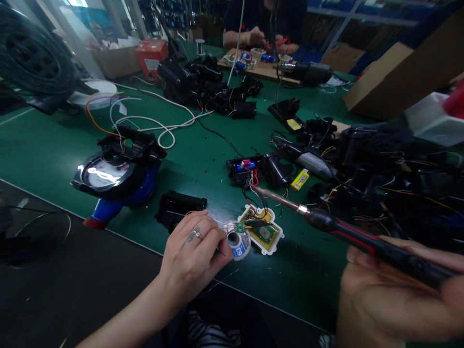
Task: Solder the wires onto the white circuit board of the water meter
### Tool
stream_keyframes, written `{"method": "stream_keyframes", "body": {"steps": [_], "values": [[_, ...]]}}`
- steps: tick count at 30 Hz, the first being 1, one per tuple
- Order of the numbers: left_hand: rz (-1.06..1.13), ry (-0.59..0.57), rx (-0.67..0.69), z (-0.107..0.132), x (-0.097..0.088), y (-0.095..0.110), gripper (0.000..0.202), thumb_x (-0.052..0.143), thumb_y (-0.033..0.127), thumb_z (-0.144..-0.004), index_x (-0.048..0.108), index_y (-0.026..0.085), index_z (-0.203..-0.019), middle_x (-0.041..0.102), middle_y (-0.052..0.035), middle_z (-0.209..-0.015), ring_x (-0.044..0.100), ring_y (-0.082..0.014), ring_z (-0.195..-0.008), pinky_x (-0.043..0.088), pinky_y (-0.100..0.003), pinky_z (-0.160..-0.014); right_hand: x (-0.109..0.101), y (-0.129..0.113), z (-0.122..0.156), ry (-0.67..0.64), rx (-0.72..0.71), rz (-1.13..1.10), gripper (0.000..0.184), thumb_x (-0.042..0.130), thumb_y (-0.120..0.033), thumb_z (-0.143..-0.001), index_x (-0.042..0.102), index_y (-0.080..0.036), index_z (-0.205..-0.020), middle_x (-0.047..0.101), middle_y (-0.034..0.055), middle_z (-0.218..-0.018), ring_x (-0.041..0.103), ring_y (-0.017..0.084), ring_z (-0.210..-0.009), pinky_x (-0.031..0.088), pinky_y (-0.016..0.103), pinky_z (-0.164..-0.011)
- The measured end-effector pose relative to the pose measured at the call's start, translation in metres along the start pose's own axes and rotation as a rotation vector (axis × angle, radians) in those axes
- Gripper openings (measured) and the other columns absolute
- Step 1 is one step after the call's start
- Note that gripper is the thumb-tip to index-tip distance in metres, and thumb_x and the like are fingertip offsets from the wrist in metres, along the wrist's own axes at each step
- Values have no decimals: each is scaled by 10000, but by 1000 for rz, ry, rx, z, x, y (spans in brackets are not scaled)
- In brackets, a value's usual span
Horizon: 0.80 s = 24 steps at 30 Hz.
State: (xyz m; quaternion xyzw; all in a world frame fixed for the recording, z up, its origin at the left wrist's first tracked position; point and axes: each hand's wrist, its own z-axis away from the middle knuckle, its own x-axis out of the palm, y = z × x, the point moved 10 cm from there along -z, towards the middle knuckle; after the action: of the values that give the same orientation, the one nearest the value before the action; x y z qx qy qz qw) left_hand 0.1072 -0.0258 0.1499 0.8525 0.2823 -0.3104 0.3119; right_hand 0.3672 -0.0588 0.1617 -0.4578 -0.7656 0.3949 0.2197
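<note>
My left hand (199,244), a ring on one finger, is closed in a pinch on thin wires (225,225) that run to a small green circuit board (239,227). Just under that board sits a solder spool (242,245) with a blue label, partly hidden by my fingertips. My right hand (391,295) grips a black soldering iron (337,227) with red trim. Its tip points left, near the red and black wires (253,181) between a white-rimmed housing (277,241) holding a circuit board and a black casing (235,171) with a blue cell.
A blue and black device (141,186) stands at left, beside an empty-looking black shell (181,205). Black housings (210,82) pile up at the back; more parts (373,154) crowd the right. A yellow-labelled piece (300,180) lies mid-table. Across the table, a person's hands (257,37) work.
</note>
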Motion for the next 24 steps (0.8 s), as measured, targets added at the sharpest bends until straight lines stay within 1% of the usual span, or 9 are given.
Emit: {"method": "stream_keyframes", "body": {"steps": [2,3,5,8,13,15,16,20,24], "values": [[-2,-1,5,1,1,0,92,623,59,-688,581,138,-705,602,-16,-689,576,-137,-699,532,-376,-828,-2,5,0,4,22,-177,294,489,-535,-708,467,-246,-666,395,-37,-459,396,169,-313,322,334,-265],[-5,-1,8,1,1,0,86,620,62,-694,581,137,-709,601,-16,-691,574,-135,-701,530,-375,-831,0,10,0,-21,60,-245,280,525,-507,-701,502,-228,-684,443,-29,-477,417,169,-322,326,325,-260],[-15,-3,10,1,0,0,78,609,68,-708,575,139,-709,598,-14,-692,570,-132,-704,528,-367,-831,7,21,2,-85,170,-325,251,525,-456,-706,530,-205,-706,512,-23,-530,456,159,-346,345,298,-264],[-35,-2,13,1,0,1,75,600,77,-721,563,139,-699,591,-14,-682,564,-134,-708,524,-361,-827,14,34,5,-130,313,-428,232,510,-412,-694,535,-182,-719,550,-28,-570,489,139,-372,381,265,-298],[-65,21,17,2,0,2,85,596,76,-731,560,138,-686,593,-16,-674,563,-138,-710,508,-365,-853,26,43,5,-173,377,-519,270,494,-428,-727,527,-163,-766,577,-10,-590,537,128,-428,436,246,-388],[-77,31,21,4,-2,3,55,592,85,-749,578,136,-732,606,-24,-711,570,-144,-739,498,-361,-873,28,47,5,-165,396,-534,274,497,-425,-721,525,-157,-768,589,-1,-594,558,132,-451,450,242,-408],[-91,46,24,6,-5,4,46,591,94,-759,591,131,-788,618,-36,-758,576,-154,-781,493,-356,-880,28,49,4,-150,401,-536,271,506,-420,-714,524,-154,-768,594,0,-592,562,132,-451,455,239,-409],[-155,131,14,24,-28,3,299,613,126,-768,568,113,-1062,602,-98,-1028,554,-198,-1003,465,-337,-910,29,55,1,-114,389,-538,272,583,-410,-699,498,-164,-776,624,-11,-602,556,118,-419,465,227,-393],[-207,172,37,52,-47,-2,298,584,138,-797,562,101,-1092,577,-108,-1062,556,-195,-1006,444,-322,-901,40,60,-6,-135,430,-579,383,666,-486,-661,491,-167,-780,615,-33,-569,572,111,-440,517,239,-449]]}}
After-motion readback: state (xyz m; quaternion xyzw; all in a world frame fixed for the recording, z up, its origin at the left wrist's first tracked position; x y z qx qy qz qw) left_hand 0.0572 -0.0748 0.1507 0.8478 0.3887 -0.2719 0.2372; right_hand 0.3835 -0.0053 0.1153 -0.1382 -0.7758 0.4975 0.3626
